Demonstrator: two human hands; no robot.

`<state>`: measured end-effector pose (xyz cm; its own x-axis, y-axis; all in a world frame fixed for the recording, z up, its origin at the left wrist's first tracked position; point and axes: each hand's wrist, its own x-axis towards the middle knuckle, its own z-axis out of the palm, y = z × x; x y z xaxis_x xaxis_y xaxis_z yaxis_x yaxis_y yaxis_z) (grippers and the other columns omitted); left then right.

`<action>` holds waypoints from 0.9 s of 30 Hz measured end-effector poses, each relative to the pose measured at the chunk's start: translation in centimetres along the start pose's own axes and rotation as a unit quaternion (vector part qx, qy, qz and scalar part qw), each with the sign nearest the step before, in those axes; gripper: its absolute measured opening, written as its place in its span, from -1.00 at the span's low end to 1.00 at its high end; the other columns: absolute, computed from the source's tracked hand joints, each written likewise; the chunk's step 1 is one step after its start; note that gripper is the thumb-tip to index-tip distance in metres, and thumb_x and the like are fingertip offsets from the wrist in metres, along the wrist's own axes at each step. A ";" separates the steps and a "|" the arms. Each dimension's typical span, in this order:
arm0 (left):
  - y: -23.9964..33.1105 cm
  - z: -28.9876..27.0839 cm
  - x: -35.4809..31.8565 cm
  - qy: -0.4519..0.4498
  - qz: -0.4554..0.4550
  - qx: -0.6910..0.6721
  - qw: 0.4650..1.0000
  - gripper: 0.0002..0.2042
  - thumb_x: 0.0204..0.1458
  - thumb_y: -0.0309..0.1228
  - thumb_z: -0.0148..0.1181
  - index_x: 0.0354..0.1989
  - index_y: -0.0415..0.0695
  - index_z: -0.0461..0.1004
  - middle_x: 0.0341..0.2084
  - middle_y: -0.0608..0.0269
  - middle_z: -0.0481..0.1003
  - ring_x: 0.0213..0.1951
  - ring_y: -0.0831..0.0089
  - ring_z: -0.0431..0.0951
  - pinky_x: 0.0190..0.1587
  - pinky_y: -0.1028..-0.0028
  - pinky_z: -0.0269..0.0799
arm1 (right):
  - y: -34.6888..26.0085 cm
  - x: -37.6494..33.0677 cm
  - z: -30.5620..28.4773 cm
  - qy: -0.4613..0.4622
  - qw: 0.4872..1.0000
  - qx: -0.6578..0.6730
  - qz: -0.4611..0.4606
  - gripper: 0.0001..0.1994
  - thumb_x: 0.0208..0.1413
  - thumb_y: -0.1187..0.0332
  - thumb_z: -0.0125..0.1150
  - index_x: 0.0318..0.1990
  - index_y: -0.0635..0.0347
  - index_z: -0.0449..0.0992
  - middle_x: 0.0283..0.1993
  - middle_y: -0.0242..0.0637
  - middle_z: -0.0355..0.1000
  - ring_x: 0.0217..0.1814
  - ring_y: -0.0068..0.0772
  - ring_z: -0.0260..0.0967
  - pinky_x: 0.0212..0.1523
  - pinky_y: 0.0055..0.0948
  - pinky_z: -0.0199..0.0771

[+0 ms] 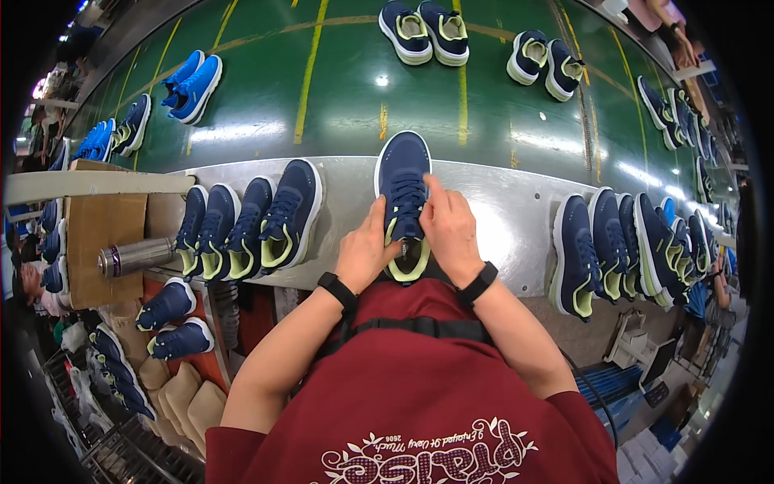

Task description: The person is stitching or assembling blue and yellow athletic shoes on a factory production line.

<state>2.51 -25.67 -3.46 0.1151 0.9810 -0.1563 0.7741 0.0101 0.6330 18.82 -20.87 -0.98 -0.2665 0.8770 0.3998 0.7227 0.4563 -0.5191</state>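
A navy sneaker (405, 159) with a white sole and lime-green lining lies on the metal ledge in front of me, its toe pointing away. My left hand (364, 245) grips its left side near the collar, thumb by the lower laces. On the other side, my right hand (451, 228) holds the edge of the lacing, with the index finger reaching up along the dark laces (406, 198). Black bands circle both wrists. Part of the sneaker's sides is hidden under my fingers.
Navy sneakers (292, 206) stand in a row to the left, beside a metal cylinder (137, 256) and a cardboard box (105, 242). More sneakers (574, 250) line the right. Beyond the ledge (500, 202), a green conveyor belt (339, 89) carries blue sneakers (195, 90) and navy pairs (425, 32).
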 end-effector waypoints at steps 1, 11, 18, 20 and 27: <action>-0.3 0.1 -0.1 0.001 -0.002 0.000 1.000 -0.23 -0.10 -0.33 0.25 0.29 -0.29 0.01 -0.14 -0.25 0.44 -0.25 -0.15 0.50 -0.23 0.13 0.43 | -0.1 0.1 -0.6 -0.051 0.994 0.059 0.081 -0.62 -0.01 0.51 0.15 0.02 0.20 0.37 -0.33 -0.04 0.41 -0.31 -0.03 0.42 -0.28 -0.13 0.40; -1.1 0.1 -0.2 0.023 0.017 -0.043 0.999 -0.23 -0.11 -0.34 0.25 0.29 -0.26 0.03 -0.08 -0.24 0.42 -0.26 -0.10 0.52 -0.20 0.16 0.43 | 0.4 0.0 -3.0 -0.165 0.905 0.271 0.283 -0.79 0.01 0.47 0.18 -0.16 0.29 0.54 -0.35 -0.15 0.56 -0.27 -0.29 0.56 -0.16 -0.44 0.51; -0.2 0.3 0.3 0.015 0.019 -0.016 1.000 -0.24 -0.12 -0.34 0.25 0.28 -0.31 0.03 -0.07 -0.27 0.41 -0.23 -0.14 0.50 -0.19 0.16 0.44 | 1.5 1.4 -3.3 -0.193 0.938 0.205 0.201 -0.82 -0.02 0.51 0.21 -0.22 0.33 0.56 -0.41 -0.16 0.56 -0.36 -0.37 0.55 -0.26 -0.51 0.51; 0.2 0.2 0.4 0.012 0.013 -0.015 1.000 -0.24 -0.12 -0.35 0.25 0.28 -0.30 0.03 -0.07 -0.27 0.41 -0.23 -0.14 0.50 -0.20 0.15 0.44 | 1.6 1.9 -3.2 -0.210 0.946 0.180 0.170 -0.81 -0.04 0.52 0.21 -0.23 0.34 0.55 -0.43 -0.14 0.55 -0.37 -0.35 0.55 -0.27 -0.51 0.50; 0.0 -0.1 0.0 0.001 -0.008 -0.013 1.000 -0.24 -0.12 -0.37 0.23 0.28 -0.28 0.01 -0.04 -0.27 0.40 -0.20 -0.16 0.49 -0.17 0.13 0.43 | -0.4 -0.3 -1.0 -0.135 0.988 -0.042 -0.063 -0.54 -0.19 0.53 0.18 -0.02 0.25 0.34 -0.39 -0.17 0.31 -0.38 -0.14 0.40 -0.37 -0.29 0.44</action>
<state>2.41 -25.67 -3.39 0.1018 0.9809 -0.1658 0.7588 0.0313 0.6506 19.26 -21.43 -0.12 -0.5090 0.8279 0.2355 0.7210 0.5595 -0.4088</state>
